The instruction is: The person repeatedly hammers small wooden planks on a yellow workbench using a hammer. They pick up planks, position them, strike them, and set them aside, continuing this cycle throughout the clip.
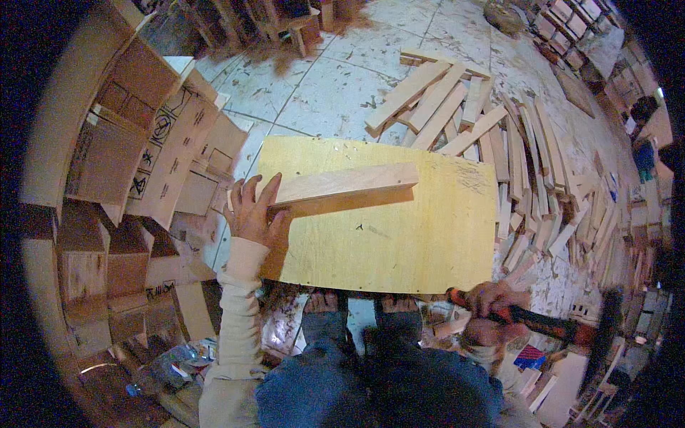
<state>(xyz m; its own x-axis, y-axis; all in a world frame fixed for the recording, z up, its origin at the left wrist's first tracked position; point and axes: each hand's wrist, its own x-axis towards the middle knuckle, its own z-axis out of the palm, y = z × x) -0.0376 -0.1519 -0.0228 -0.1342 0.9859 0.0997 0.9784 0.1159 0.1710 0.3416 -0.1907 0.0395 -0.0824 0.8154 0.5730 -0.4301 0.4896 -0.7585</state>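
Left hand (251,212): fingers spread and pressed on the near left end of a pale wooden slat (342,187); its grip is not closed around the wood, it just pins it flat.
Slat: lies across the upper part of a yellow plywood board (399,242), running left to right and tilted up slightly toward the right.
Plywood board: sits flat in front of the person's knees, above the two bare feet (360,303) at its near edge.
Right hand (492,314): grip clamped on the handle of a hammer (564,328), held low and to the right of the board, well apart from the slat.
Hammer: orange and black handle, dark head pointing out to the right.
Floor (335,85): pale tiles strewn with sawdust.
Loose slats (528,164): a wide heap beyond and to the right of the board.
Wooden boxes (135,164): stacked on the left.
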